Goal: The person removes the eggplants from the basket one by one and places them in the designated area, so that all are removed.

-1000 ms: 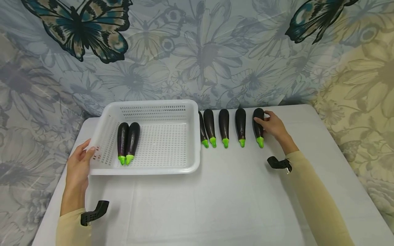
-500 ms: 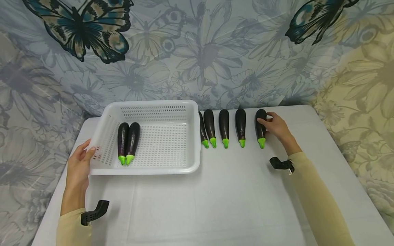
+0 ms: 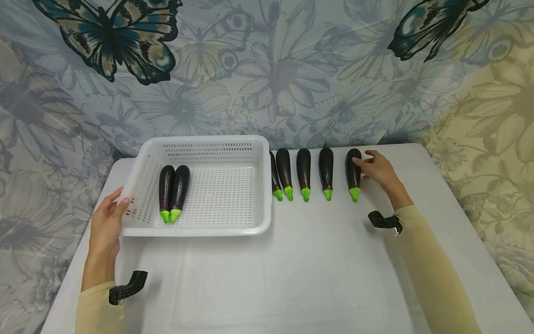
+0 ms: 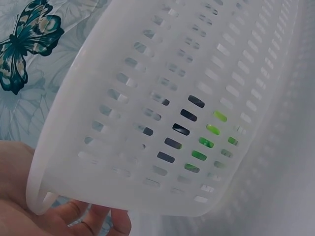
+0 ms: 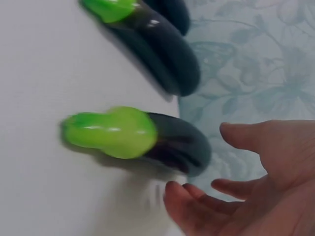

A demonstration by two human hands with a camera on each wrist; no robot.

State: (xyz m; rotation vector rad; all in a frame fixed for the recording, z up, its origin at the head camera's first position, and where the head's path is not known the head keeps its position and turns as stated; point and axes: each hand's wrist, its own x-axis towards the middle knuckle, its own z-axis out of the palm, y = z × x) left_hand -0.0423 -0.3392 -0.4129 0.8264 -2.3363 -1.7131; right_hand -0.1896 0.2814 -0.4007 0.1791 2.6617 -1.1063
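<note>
My left hand (image 3: 105,227) grips the left rim of a white plastic basket (image 3: 262,222); in the left wrist view its fingers (image 4: 93,216) curl under the rim. Inside the basket lie two dark purple eggplants (image 3: 173,190) with green ends, side by side. At the right end of a row on the table, one eggplant (image 3: 352,171) lies with its green end toward me. Right beside it is my right hand (image 3: 380,172). The right wrist view shows the thumb and fingers spread around the wide end of this eggplant (image 5: 179,145), with a gap between thumb and skin.
Several more eggplants (image 3: 303,171) stand in line between the basket and the right hand; the leftmost (image 3: 274,176) is partly hidden by the basket's edge. A white cloth covers the table (image 3: 258,283). Behind it hangs a floral and butterfly curtain (image 3: 275,74).
The rightmost eggplant has shifted slightly to the right. My right hand, at first holding it, has loosened and drawn off to the right. The left hand stays on the basket.
</note>
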